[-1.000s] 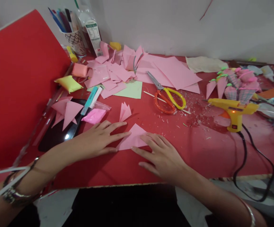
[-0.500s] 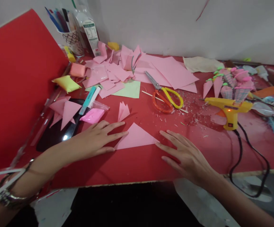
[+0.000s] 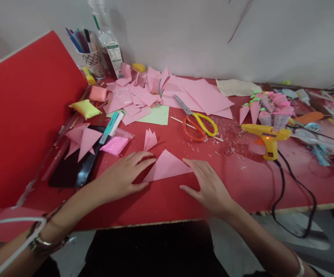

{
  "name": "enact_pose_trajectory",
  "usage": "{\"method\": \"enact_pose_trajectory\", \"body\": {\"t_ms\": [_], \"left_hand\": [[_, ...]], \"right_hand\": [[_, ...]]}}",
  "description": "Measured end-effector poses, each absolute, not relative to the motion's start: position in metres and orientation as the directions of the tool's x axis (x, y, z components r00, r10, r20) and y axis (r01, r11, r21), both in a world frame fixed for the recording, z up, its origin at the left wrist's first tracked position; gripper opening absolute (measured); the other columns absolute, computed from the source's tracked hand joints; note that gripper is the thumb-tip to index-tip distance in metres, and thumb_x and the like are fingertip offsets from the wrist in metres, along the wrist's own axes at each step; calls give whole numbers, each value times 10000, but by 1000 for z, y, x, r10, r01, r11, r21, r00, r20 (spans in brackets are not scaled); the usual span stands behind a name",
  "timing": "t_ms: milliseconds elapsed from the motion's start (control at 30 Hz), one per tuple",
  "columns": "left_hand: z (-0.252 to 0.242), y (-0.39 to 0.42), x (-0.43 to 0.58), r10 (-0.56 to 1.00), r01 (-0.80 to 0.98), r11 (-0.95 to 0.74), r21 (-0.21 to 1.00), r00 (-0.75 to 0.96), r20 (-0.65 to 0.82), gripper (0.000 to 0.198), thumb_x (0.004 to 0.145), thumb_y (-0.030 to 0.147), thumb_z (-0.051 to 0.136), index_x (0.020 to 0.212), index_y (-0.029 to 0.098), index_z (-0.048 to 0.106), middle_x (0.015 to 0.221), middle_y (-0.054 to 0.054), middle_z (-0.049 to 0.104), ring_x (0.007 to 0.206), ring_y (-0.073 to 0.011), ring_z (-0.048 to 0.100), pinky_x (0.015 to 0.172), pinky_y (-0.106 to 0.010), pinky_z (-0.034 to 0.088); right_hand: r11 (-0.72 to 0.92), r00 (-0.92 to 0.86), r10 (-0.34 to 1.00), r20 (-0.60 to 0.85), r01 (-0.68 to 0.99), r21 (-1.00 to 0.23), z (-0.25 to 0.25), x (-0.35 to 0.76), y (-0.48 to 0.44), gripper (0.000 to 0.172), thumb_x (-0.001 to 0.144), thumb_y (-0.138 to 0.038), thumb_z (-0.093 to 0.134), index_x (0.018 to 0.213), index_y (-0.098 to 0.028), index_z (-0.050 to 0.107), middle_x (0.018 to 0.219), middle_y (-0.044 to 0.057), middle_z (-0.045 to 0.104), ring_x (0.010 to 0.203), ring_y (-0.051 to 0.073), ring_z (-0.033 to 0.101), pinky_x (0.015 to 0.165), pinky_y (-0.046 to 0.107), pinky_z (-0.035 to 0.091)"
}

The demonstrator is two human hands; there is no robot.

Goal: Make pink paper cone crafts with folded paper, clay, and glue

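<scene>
A pink paper triangle (image 3: 168, 167) lies flat on the red tabletop, its long side toward me. At its left corner rests my left hand (image 3: 129, 173), fingers stretched out and thumb apart, touching the edge. My right hand (image 3: 207, 182) is open at the right corner, with its fingertips over the paper and the thumb spread below. Just behind the triangle sits a small folded pink paper piece (image 3: 150, 139). Farther back lie scissors (image 3: 195, 121) with one orange and one yellow handle, across a thin white stick.
A yellow glue gun (image 3: 266, 136) with a black cord stands at right, near small decorated pink cones (image 3: 270, 107). Pink paper scraps (image 3: 138, 92) cover the back. A black phone (image 3: 68, 173) bears folded pink pieces at left. A red board (image 3: 31, 123) leans beside it.
My right hand has moved left onto the triangle's right corner, its thumb swinging inward. My left hand stays at the left corner. The whole view has shifted slightly.
</scene>
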State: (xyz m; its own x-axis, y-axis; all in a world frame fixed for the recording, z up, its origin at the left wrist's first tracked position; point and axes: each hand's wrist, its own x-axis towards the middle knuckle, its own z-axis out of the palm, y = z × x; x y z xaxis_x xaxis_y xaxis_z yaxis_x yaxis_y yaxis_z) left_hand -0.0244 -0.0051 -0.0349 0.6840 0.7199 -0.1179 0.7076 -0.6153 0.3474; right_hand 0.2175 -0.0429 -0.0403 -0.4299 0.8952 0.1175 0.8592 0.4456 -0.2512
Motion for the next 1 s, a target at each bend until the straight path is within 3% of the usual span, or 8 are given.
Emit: {"method": "enact_pose_trajectory", "body": {"t_ms": [167,300,367,467,600,700,833,1000], "left_hand": [[-35,-13,-7,781,715,-547,436,623,-40,223,796,225,452,1008,165,491,1038,-67,511,930,-184,513,762,-298,437],[-32,-14,-4,814,707,-481,519,580,-35,123,779,101,395,757,164,499,800,-12,529,726,-136,536,610,-236,432],[-33,-12,-6,807,689,-504,521,590,0,139,764,76,386,719,161,486,775,-10,517,701,-131,527,596,-232,423],[-39,-8,-10,748,654,-597,465,663,29,153,772,82,371,712,157,490,795,-24,499,684,-134,513,584,-241,422],[-45,0,-14,659,555,-681,478,749,68,156,778,92,377,723,154,509,825,-35,497,713,-131,512,611,-238,428],[-46,6,-16,632,496,-676,545,771,80,201,756,49,357,685,150,515,801,-31,510,698,-114,507,608,-213,421],[-48,12,-18,634,480,-670,566,766,101,253,754,44,341,627,151,532,821,-37,554,738,-119,517,653,-229,423],[-39,7,-24,624,515,-692,506,779,59,335,779,74,300,723,170,617,927,-44,603,861,-150,533,760,-289,414]], "right_hand": [[433,-399,901,170,826,-360,-42,203,-39,238,773,-223,477,999,-151,506,924,79,598,869,201,542,864,424,358],[474,-451,877,166,754,-455,-35,207,-39,351,768,-168,455,1118,-154,426,852,46,597,803,160,541,888,407,315],[574,-574,807,138,708,-412,-30,213,-38,387,762,-207,482,1146,-195,431,989,65,572,911,185,504,865,380,334],[694,-699,711,81,678,-244,-25,221,-35,412,735,-267,527,1143,-268,473,1244,70,423,1102,261,365,885,416,306],[744,-749,663,18,656,-129,-24,224,-33,518,698,-356,558,1195,-284,436,1324,83,339,1191,302,265,934,491,217],[761,-759,649,51,645,-75,-27,221,-34,462,716,-357,541,1160,-254,467,1277,95,415,1155,273,342,945,490,193],[777,-765,621,170,630,-2,-34,216,-34,225,810,-197,423,991,-215,557,1019,55,600,891,163,526,952,430,202],[776,-748,620,237,630,-42,-36,210,-34,199,785,-125,419,861,-184,594,875,34,623,774,154,536,887,359,294]]}}
